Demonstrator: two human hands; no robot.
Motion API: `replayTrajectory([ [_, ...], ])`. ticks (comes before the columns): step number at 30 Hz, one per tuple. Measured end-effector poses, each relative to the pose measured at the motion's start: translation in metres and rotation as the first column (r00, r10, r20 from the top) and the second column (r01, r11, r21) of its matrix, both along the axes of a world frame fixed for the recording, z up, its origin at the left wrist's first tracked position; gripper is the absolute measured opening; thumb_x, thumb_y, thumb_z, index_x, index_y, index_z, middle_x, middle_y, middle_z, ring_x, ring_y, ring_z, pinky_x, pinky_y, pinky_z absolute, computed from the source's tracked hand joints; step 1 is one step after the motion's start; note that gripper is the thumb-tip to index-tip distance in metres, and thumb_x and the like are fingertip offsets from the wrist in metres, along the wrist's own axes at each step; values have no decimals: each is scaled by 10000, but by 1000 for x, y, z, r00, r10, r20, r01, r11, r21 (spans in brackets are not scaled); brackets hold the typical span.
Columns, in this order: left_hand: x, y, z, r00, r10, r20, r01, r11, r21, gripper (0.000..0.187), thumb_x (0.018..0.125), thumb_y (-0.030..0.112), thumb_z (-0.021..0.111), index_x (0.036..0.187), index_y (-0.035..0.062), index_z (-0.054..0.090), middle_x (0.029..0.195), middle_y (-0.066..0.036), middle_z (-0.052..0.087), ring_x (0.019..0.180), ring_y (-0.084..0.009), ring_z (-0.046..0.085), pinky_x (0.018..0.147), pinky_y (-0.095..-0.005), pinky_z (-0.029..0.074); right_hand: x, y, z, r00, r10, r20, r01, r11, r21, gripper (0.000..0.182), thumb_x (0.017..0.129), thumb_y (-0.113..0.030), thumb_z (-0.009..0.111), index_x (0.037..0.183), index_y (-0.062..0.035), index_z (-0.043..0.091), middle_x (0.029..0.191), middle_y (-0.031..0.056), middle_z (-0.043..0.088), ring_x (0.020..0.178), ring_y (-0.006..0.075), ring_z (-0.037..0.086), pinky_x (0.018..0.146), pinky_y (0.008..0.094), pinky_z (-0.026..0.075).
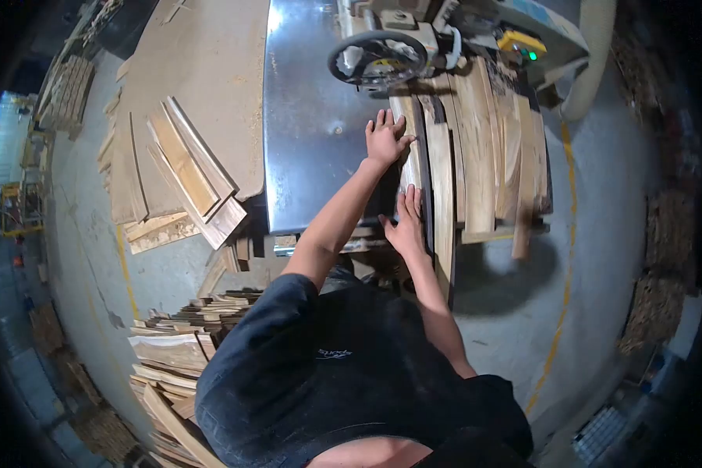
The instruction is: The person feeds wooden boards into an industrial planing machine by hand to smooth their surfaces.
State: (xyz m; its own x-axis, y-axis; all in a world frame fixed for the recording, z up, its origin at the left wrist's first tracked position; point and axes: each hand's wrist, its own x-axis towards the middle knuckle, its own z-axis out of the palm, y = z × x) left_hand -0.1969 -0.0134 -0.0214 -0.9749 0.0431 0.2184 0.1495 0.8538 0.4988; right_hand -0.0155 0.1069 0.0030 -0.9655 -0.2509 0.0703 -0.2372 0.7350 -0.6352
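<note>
A long pale board (411, 168) lies along the right side of the shiny metal table (312, 148), its far end near the machine with a black handwheel (377, 59). My left hand (385, 140) rests on the board's upper part, fingers spread toward the machine. Nearer my body, my right hand (406, 226) touches the same board's near part with its fingers apart. Just right of both hands runs a dark strip, and beyond it another narrow pale board (442, 187).
More boards (476, 148) lie side by side on the right. Several planks (187, 160) sit on the brown sheet at the left. Stacked wood (171, 351) stands on the floor at lower left. A yellow box with a green light (521, 45) is at the upper right.
</note>
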Motion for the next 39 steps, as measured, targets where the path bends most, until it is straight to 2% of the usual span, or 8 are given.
replayTrajectory([
  [8, -37, -92, 1, 887, -413, -208, 461, 824, 329, 378, 810, 231, 708, 1122, 20, 667, 1240, -178, 619, 1259, -363, 509, 1043, -470, 395, -67, -22, -1, 999, -33, -15, 35, 992, 119, 714, 821, -331, 745, 1336, 89, 484, 1533, 300, 237, 1453, 454, 136, 1170, 527, 166],
  [14, 51, -230, 39, 909, 272, -316, -179, 939, 294, 350, 704, 164, 744, 1029, 45, 695, 1196, -210, 588, 1163, -363, 540, 1031, -525, 377, -123, -36, 10, 975, -88, 205, 39, 972, 232, 763, 858, -406, 708, 1420, 26, 426, 1596, 212, 120, 1486, 369, 51, 1185, 484, 158],
  [20, 159, -380, 41, 359, 925, -126, -933, 350, -83, 437, 757, 315, 742, 1123, 89, 664, 1316, -321, 446, 1272, -498, 355, 1030, -541, 355, -174, -39, 12, 979, -42, 200, 27, 997, 79, 725, 858, -444, 696, 1379, 15, 486, 1568, 255, 184, 1478, 382, 92, 1178, 476, 183],
  [24, 186, -395, 43, 479, 877, 21, -867, 477, -141, 534, 732, 352, 764, 1165, 55, 666, 1143, -308, 568, 1081, -474, 527, 947, -509, 446, -193, -58, 25, 992, -22, 123, -9, 970, 243, 696, 861, -449, 689, 1365, -4, 508, 1539, 266, 257, 1453, 401, 185, 1170, 450, 218],
  [26, 197, -377, 40, 626, 777, 70, -761, 588, 276, 625, 757, 379, 763, 1254, 30, 612, 955, -228, 650, 858, -373, 640, 808, -464, 522, -195, -64, 27, 981, 21, 192, -69, 966, 249, 676, 865, -449, 685, 1356, -15, 519, 1515, 272, 303, 1434, 382, 244, 1163, 412, 239],
  [29, 223, -309, 65, 813, 418, 406, -516, 192, 835, 684, 817, 374, 734, 1368, 43, 500, 928, -119, 656, 844, -201, 666, 746, -335, 553, -138, -79, 39, 901, 147, 409, 11, 933, -360, 519, 933, -352, 626, 1325, -21, 548, 1380, 175, 526, 1226, 270, 537, 1056, 372, 392],
  [33, 260, -196, 99, 984, -102, 146, -171, -314, 934, 673, 901, 196, 639, 1488, 51, 345, 1220, -128, 584, 1027, -181, 609, 838, -343, 544, -24, -74, 39, 615, 501, 608, 80, 728, -681, 491, 986, -356, 559, 1348, -27, 526, 1337, 107, 568, 1111, 207, 589, 1001, 339, 447],
  [39, 280, -82, 65, 918, 122, 379, -247, 921, 302, 620, 781, 473, 773, 1294, 154, 636, 974, -126, 536, 847, -241, 589, 765, -361, 510, 94, -6, 37, 350, 655, 670, 90, 688, -720, 537, 926, -286, 680, 1317, -22, 425, 1104, 57, 582, 988, 143, 601, 854, 286, 529],
])
